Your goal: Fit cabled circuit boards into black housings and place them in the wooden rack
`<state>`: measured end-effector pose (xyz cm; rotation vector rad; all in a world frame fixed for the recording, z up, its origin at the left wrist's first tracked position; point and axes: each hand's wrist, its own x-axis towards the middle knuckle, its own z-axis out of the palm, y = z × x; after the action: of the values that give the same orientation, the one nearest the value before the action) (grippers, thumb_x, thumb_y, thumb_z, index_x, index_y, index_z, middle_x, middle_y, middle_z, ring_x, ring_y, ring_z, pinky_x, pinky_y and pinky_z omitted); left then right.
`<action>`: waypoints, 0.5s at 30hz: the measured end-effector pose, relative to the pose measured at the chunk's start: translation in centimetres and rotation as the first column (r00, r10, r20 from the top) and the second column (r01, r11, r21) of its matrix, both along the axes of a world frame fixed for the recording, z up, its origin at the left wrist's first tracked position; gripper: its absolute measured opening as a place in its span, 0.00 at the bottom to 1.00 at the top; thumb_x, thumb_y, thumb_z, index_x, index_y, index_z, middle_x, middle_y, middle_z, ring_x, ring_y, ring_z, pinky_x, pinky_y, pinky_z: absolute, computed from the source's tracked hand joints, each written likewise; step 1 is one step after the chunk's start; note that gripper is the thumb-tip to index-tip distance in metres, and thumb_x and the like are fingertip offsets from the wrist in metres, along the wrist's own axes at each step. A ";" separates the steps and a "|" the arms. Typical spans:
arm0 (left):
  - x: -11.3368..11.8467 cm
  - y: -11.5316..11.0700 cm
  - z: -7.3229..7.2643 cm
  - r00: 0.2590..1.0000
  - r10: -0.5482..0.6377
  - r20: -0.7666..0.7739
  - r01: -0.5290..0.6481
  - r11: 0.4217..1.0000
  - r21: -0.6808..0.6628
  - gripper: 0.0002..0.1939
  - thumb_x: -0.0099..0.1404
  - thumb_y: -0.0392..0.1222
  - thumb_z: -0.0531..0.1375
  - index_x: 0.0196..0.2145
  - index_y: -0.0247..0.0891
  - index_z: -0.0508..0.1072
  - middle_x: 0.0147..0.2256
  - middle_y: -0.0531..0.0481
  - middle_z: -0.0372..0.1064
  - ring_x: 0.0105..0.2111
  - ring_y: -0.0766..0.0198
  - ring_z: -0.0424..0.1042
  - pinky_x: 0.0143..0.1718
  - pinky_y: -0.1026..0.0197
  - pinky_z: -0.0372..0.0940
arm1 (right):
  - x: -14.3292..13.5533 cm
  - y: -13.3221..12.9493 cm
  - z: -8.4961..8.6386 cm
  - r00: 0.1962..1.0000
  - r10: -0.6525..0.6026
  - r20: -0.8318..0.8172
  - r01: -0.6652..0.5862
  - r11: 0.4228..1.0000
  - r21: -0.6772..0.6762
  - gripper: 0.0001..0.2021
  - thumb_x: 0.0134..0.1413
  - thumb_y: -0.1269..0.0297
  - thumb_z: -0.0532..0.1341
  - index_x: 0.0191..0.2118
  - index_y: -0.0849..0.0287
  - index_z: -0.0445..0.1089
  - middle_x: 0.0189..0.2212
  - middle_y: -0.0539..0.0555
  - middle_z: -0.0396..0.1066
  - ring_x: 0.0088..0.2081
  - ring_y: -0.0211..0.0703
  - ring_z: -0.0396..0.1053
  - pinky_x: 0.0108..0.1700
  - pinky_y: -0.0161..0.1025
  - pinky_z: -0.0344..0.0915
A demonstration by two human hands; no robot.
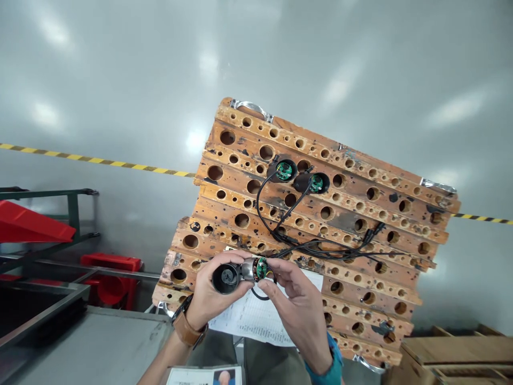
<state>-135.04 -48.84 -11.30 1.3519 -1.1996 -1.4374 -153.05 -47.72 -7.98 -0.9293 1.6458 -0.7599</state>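
Note:
My left hand [214, 299] is wrapped round a black cylindrical housing [226, 278], its open end facing up. Between thumb and fingers, my right hand [294, 291] grips a motor part [255, 269] with a metal body and a green circuit board. The motor part lies right beside the housing, and a black cable loops below it. Two black housings with green boards, one on the left [284, 170] and one on the right [317, 183], rest on the wooden rack [304, 214]. Their black cables [320, 248] run across the rack.
Under my hands lies a printed sheet [264, 321]. A grey metal surface [116, 347] is at the lower left, with red bins [110, 280] and a green frame [74, 214] beyond. Cardboard boxes [460, 353] stand at the lower right. An ID badge [204, 376] hangs at the bottom.

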 end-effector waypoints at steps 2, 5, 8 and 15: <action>0.1 -0.1 0.1 1.000 -0.008 0.005 0.008 1.000 -0.019 0.15 0.59 0.37 0.70 0.43 0.41 0.73 0.45 0.43 0.80 0.46 0.53 0.80 0.48 0.52 0.76 | -0.2 -0.2 0.0 0.998 0.065 -0.001 -0.065 0.997 -0.048 0.15 0.54 0.59 0.71 0.47 0.54 0.78 0.42 0.56 0.81 0.41 0.48 0.79 0.42 0.42 0.78; 0.2 -0.3 0.2 0.999 -0.040 0.012 0.040 0.998 -0.048 0.15 0.59 0.37 0.70 0.43 0.41 0.73 0.44 0.43 0.80 0.45 0.54 0.80 0.46 0.54 0.76 | -0.4 -0.8 0.2 0.991 0.132 -0.003 -0.131 0.984 -0.122 0.16 0.51 0.59 0.73 0.46 0.53 0.79 0.44 0.57 0.80 0.45 0.50 0.78 0.43 0.42 0.78; 0.2 -0.3 0.2 0.998 -0.061 0.022 0.062 0.994 -0.085 0.15 0.59 0.36 0.70 0.43 0.41 0.74 0.43 0.43 0.80 0.45 0.55 0.80 0.45 0.55 0.76 | 0.0 -1.0 0.6 0.995 0.087 -0.046 -0.092 0.988 -0.126 0.13 0.51 0.59 0.73 0.42 0.55 0.78 0.39 0.55 0.79 0.40 0.47 0.78 0.39 0.39 0.77; -0.1 -0.3 0.1 0.994 -0.094 0.051 0.099 0.986 -0.131 0.16 0.58 0.34 0.71 0.44 0.42 0.74 0.43 0.44 0.80 0.43 0.57 0.80 0.45 0.56 0.75 | 0.9 -0.7 1.1 0.997 0.003 -0.074 -0.004 1.000 -0.008 0.07 0.54 0.61 0.68 0.39 0.56 0.76 0.36 0.54 0.79 0.38 0.45 0.78 0.40 0.40 0.78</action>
<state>-135.17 -49.11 -11.18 1.2549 -1.3817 -1.3742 -152.17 -48.40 -6.91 -0.9758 1.7056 -0.7377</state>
